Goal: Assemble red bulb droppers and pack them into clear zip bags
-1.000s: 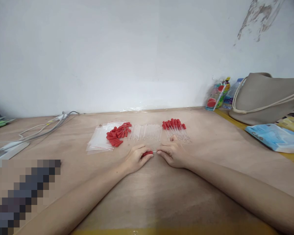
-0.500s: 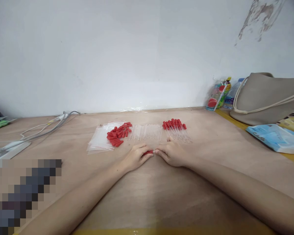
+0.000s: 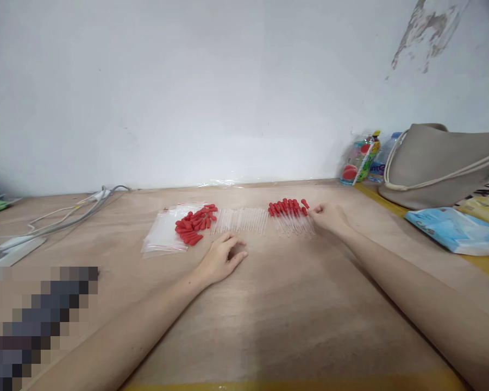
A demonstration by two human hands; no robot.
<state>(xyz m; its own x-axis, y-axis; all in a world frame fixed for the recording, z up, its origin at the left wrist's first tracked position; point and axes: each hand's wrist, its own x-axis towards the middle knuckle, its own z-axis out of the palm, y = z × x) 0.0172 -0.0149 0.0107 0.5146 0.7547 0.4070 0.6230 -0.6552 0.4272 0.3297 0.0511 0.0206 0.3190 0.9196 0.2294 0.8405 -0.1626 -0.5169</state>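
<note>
My left hand [image 3: 221, 259] rests on the table with its fingers loosely curved, thumb and fingers apart, nothing in it. Farther right, my right hand [image 3: 329, 216] pinches a red-bulbed dropper [image 3: 305, 203] at the right end of a row of similar droppers [image 3: 285, 207]; its tube is hidden by the fingers and the row. Beyond my left hand lie a heap of loose red rubber bulbs [image 3: 192, 224] and a row of clear thin tubes [image 3: 241, 221]. The bulbs partly cover a stack of clear zip bags [image 3: 163, 232].
On the left are a power strip [image 3: 22, 248] and grey cables [image 3: 79, 214]. At the right stand wrapped drink bottles [image 3: 356, 163] and a grey bag [image 3: 444, 163], with a blue-and-white packet [image 3: 452, 228] before it. A white wall [image 3: 187, 98] closes off the back.
My right hand has moved right and away from me, taking the red-bulbed dropper to the right-hand row. My left hand has let go of the red bulb and its fingers have parted.
</note>
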